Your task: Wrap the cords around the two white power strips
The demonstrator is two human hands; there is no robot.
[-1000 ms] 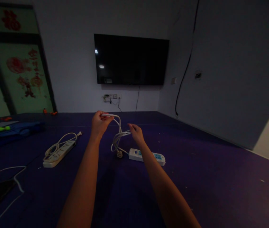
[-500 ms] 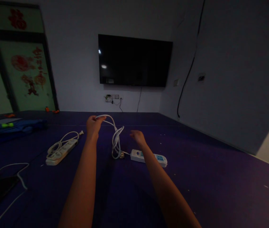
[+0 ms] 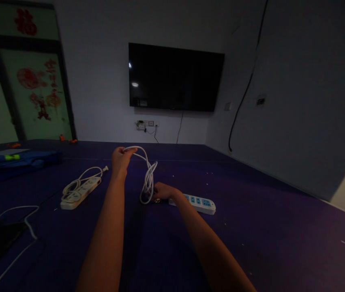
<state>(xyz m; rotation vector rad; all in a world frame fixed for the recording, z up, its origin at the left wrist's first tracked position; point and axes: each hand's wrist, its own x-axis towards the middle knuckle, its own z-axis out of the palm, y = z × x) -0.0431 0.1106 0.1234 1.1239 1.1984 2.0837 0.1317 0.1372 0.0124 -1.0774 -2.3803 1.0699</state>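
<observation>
My left hand is closed on the top of a white power cord, holding it up so that its loops hang down toward the floor. Low beside those loops is my right hand, its fingers bent at the cord's lower part. What exactly the right fingers grip is hidden. The cord's plug shows just under that hand. A white power strip with blue sockets lies on the floor, partly covered by my right wrist and forearm.
Another power strip, its cord coiled on top, lies to the left. A dark flat object with a white cable is at lower left, blue cloth beyond. A television hangs on the far wall. Small white scraps dot the purple floor.
My right hand has moved left and down, from above the power strip to the hanging cord loops. My left hand keeps its hold at about the same height.
</observation>
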